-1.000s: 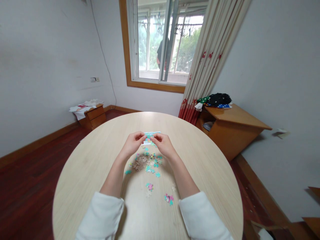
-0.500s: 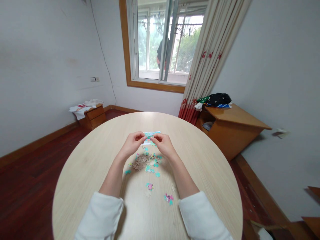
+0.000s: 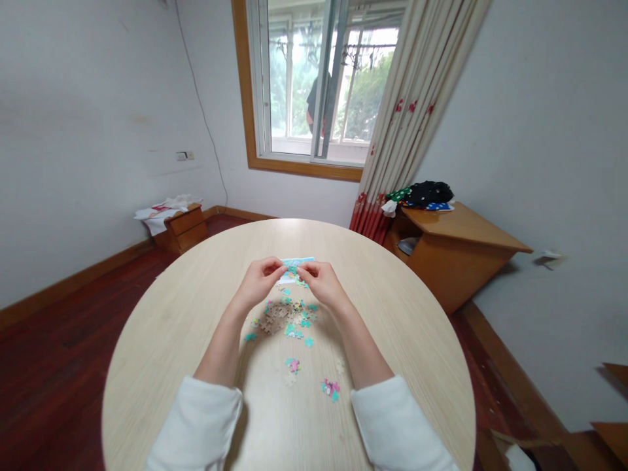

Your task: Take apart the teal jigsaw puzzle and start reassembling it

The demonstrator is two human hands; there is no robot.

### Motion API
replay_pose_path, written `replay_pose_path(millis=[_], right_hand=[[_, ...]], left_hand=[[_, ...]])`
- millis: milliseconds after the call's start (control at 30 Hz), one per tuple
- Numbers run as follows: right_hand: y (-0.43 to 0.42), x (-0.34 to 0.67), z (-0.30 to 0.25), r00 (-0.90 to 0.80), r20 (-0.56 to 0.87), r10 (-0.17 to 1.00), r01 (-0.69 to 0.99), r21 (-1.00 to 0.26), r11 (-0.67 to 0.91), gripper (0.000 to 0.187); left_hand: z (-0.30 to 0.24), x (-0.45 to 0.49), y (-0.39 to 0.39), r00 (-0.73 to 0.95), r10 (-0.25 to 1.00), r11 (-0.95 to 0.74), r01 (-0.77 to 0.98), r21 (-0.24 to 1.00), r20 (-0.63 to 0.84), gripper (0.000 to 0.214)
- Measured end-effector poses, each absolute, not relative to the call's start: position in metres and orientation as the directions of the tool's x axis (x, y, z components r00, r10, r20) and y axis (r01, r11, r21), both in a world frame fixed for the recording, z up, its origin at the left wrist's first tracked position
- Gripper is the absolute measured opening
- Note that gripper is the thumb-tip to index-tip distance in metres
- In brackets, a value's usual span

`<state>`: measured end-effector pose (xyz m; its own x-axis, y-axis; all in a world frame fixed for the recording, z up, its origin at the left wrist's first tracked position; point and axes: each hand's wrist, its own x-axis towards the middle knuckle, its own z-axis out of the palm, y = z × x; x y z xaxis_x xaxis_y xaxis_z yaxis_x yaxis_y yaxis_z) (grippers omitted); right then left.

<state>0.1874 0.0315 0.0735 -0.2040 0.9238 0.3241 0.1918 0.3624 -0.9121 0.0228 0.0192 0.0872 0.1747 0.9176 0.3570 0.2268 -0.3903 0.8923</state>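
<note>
My left hand and my right hand are raised over the far half of the round table, fingertips pinched and facing each other with a small gap. Between them a small teal jigsaw piece appears gripped from both sides; its outline blends with the printed picture card behind. Below the hands lies a loose heap of jigsaw pieces, some showing plain brown backs, others teal. Closer to me are a small pink-and-teal cluster and a pink, purple and teal cluster.
The pale round wooden table fills the foreground. Beyond it are a window and a long curtain. A wooden cabinet with clothes on top stands at right, a low drawer unit at left.
Both hands stay pinched in nearly the same place, with only slight finger movement. The pieces on the table lie as before; the view has shifted very slightly.
</note>
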Motion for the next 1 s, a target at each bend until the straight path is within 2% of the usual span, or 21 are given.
replay_pose_path(millis=[267,400,567,733,1000], right_hand=[[0.03,0.189,0.076,-0.273,0.292,0.916,0.154,-0.927,0.342,0.034],[0.031,0.192,0.076,-0.234,0.291,0.928,0.16,-0.93,0.332,0.032],[0.033,0.198,0.069,-0.111,0.266,0.958,0.376,-0.881,0.288,0.027],[0.03,0.201,0.065,-0.169,0.259,0.951,0.535,-0.787,0.309,0.036],[0.025,0.201,0.071,-0.18,0.19,0.965,0.643,-0.72,0.261,0.034]], left_hand=[[0.088,0.023,0.019,0.187,0.908,-0.409,0.196,0.891,0.375,0.031],[0.086,0.019,0.021,0.107,0.927,-0.374,0.188,0.908,0.359,0.027],[0.077,0.01,0.029,-0.039,0.951,-0.287,0.258,0.922,0.307,0.028],[0.071,0.008,0.033,-0.003,0.976,-0.205,0.33,0.921,0.218,0.03],[0.074,0.009,0.031,0.024,0.976,-0.213,0.337,0.917,0.218,0.038]])
